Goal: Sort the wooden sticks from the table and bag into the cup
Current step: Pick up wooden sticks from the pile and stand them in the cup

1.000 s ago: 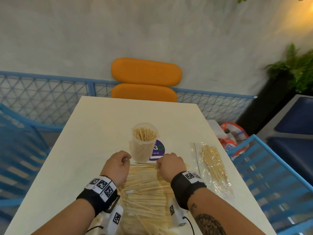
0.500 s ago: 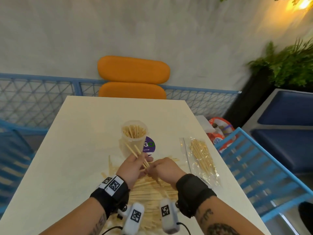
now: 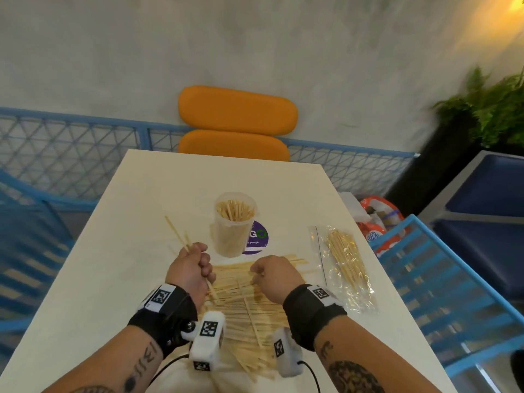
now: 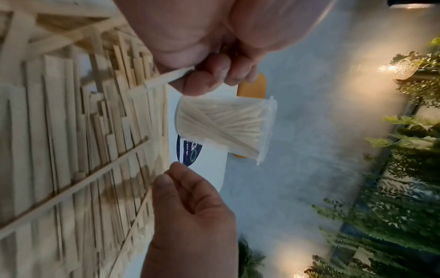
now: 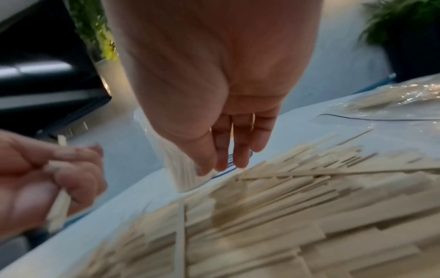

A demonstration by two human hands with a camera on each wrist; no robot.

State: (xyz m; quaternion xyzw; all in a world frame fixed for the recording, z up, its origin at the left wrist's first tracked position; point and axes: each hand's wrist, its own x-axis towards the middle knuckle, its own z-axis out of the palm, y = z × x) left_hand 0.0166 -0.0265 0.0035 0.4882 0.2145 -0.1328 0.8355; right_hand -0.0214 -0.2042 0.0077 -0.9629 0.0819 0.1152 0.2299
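**Left hand grips a few sticks beside the cup; right hand reaches into the pile**

The table (image 3: 113, 251) has open surface on its left side and beyond the cup (image 3: 234, 222) toward the far edge. The right edge is crowded: the bag (image 3: 347, 268) of sticks lies close along it, with a blue chair (image 3: 442, 279) just past.

The near end of the pile (image 3: 246, 307) is hidden behind the wrist cameras and both forearms. The right wrist view is blurred, so single sticks there are hard to tell apart. A purple sticker (image 3: 256, 239) is partly covered by the cup.

The left hand (image 3: 192, 268) has its fingers curled round a few held sticks (image 3: 177, 234), left of the cup. Their long axis runs from the fist up and away to the far left, with short ends poking out below the fist. The right hand (image 3: 273, 275) is over the far edge of the pile, fingers (image 5: 238, 143) pointing down close together and tips at the sticks; whether they pinch one I cannot tell. Pile sticks lie mostly left to right; those in the cup stand upright; those in the bag run lengthwise along the table edge.
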